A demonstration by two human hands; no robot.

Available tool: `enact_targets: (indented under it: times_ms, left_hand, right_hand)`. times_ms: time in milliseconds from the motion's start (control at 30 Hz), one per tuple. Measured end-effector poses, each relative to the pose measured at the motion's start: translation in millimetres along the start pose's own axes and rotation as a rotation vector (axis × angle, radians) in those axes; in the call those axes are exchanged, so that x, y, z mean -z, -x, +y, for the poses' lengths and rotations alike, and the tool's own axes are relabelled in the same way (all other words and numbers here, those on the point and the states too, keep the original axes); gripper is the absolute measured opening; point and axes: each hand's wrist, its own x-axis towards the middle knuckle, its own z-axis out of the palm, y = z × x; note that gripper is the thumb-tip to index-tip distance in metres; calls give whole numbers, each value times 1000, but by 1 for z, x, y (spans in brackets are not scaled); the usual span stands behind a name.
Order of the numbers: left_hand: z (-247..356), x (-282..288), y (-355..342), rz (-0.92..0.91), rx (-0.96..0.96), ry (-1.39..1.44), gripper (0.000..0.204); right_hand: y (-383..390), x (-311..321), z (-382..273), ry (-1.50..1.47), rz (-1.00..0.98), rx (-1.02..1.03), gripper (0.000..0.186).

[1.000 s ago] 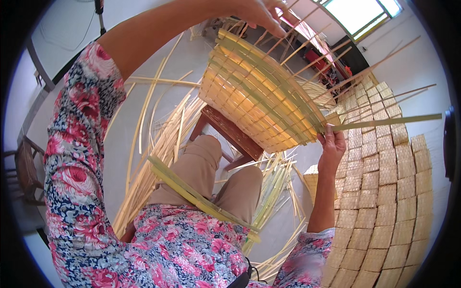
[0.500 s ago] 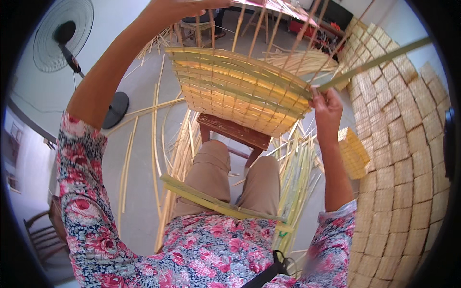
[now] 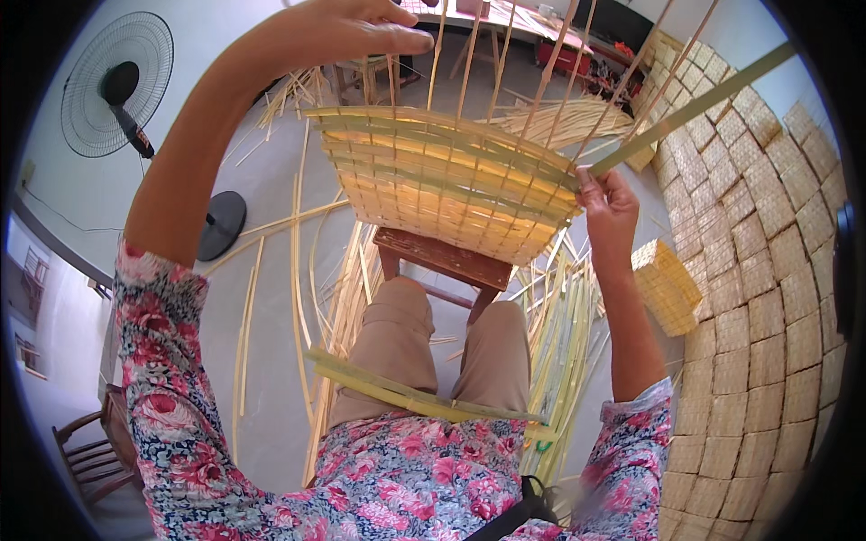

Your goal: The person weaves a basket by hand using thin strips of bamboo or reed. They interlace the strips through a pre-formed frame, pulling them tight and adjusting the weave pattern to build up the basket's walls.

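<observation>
A half-woven bamboo basket (image 3: pixel 433 185) lies tilted on a small reddish-brown stool (image 3: pixel 442 257) in front of my knees. Tall thin stakes (image 3: pixel 499 68) rise from its far edge. My right hand (image 3: pixel 612 197) pinches a long green bamboo strip (image 3: pixel 695 110) at the basket's right corner; the strip's free end slants up to the right. Above the basket's left part, my left hand (image 3: pixel 374 27) reaches in with thumb and fingers apart, close to a stake. Nothing shows in its grasp, though the top edge of the view crops part of it.
Several bamboo strips (image 3: pixel 433 388) lie across my lap. Loose strips cover the floor on both sides, with a green bundle (image 3: pixel 564 343) at the right. Finished woven pieces (image 3: pixel 749 298) are stacked along the right; a small woven basket (image 3: pixel 666 287) stands before them. A fan (image 3: pixel 117 86) stands left.
My left hand has come lower into view, its thumb and fingers now showing apart near the stakes. My right hand keeps its pinch at the corner. The whole view has shifted slightly.
</observation>
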Motion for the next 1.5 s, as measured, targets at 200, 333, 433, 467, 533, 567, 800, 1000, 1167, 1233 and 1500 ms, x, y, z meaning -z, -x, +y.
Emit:
enact_targets:
  times_ms: [200, 333, 433, 467, 533, 567, 800, 1000, 1167, 1233, 1500]
  left_hand:
    - [-1, -29, -8, 35, -202, -104, 46]
    - [24, 4, -21, -495, 133, 161, 57]
    - [52, -8, -23, -484, 27, 105, 60]
    - [64, -16, -24, -415, -8, 58, 62]
    - [50, -34, -41, -244, 2, -24, 66]
    - [46, -35, -45, -234, -13, -11, 65]
    - [67, -38, -50, -508, 3, 70, 55]
    - [66, -66, -76, -490, -123, 135, 48]
    - [70, -64, -48, -282, -397, 125, 41]
    - [62, -70, -40, -140, -519, -9, 32]
    - [33, -105, -41, 268, -877, -257, 28]
  right_hand:
    - [2, -6, -8, -49, -4, -27, 14]
    - [3, -10, -11, -96, -7, -16, 12]
    - [6, -6, -9, -28, -6, -8, 10]
    - [5, -4, -6, 21, -3, 21, 10]
    - [5, -6, -1, -12, -2, 42, 11]
    - [6, -7, -1, -30, 1, 48, 11]
    - [2, -8, -11, -27, 12, -26, 10]
    - [-2, -9, -5, -21, 33, -32, 10]
    - [-4, -9, -5, -7, -12, -49, 9]
    - [-9, -4, -5, -1, -27, -21, 9]
    - [-4, 34, -66, -227, -99, 125, 15]
